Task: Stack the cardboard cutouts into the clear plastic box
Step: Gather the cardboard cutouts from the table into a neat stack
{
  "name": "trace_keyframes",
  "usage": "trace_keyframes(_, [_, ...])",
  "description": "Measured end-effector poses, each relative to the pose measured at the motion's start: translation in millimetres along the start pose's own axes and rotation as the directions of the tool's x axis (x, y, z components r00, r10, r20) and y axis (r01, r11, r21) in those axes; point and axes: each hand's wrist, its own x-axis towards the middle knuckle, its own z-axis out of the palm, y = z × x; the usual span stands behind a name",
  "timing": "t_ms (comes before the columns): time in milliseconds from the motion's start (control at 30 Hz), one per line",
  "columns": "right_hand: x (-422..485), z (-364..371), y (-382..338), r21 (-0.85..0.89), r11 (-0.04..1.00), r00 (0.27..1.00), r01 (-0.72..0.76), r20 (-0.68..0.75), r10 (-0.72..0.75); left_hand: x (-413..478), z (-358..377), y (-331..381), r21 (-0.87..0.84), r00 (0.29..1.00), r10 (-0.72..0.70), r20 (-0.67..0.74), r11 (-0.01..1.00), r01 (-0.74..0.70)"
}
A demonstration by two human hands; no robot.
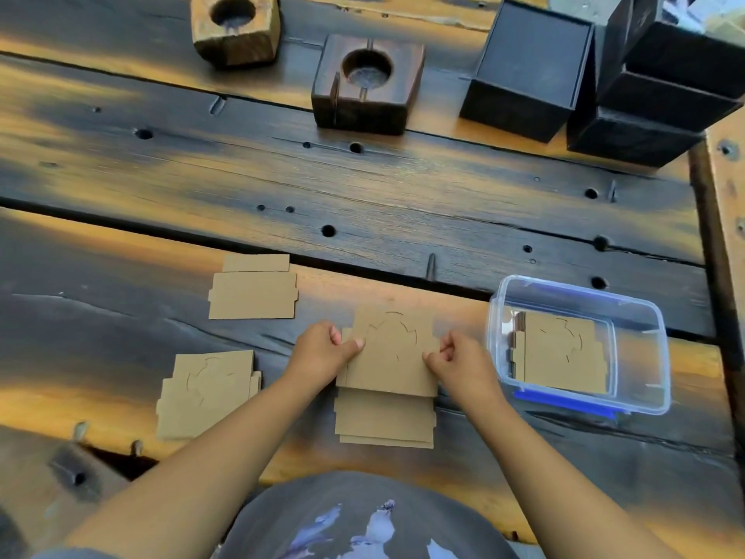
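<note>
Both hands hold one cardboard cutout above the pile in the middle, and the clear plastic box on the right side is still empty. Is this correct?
Not quite. The clear plastic box is not empty: the head view shows cutouts in the box already. The rest holds: the left hand and right hand grip one cardboard cutout over the middle pile.

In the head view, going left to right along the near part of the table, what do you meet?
Cutout lying at the near left → left hand → cutout held in both hands → right hand → clear plastic box, with cutouts already inside.
</note>
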Motion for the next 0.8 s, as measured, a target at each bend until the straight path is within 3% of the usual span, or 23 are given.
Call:
trace_keyframes(233, [-37,20,25,-0.24,0.969,0.997,0.062,0.051,-0.051,-44,7,-38,0.153,0.999,0.05,-0.022,0.987,-0.046])
trace_keyframes(333, [-46,33,35,-0.425,0.896,0.991,0.131,0.093,-0.1,-52,17,-51,0.132,1.0,-0.023,0.01,0.991,0.022])
trace_keyframes(433, [-52,45,44,-0.487,0.867,0.994,0.104,0.084,-0.072,-57,27,-62,0.074,0.993,-0.105,0.049,0.992,0.101])
trace_keyframes(600, [-53,40,56,-0.412,0.91,0.999,0.033,0.018,-0.028,-61,28,-78,-0.138,0.985,-0.127,0.119,0.98,0.143])
trace_keyframes(800, [-45,27,66,-0.194,0.98,0.997,-0.045,0.053,0.056,-69,22,-90,-0.17,0.988,-0.149,0.042,0.973,0.154])
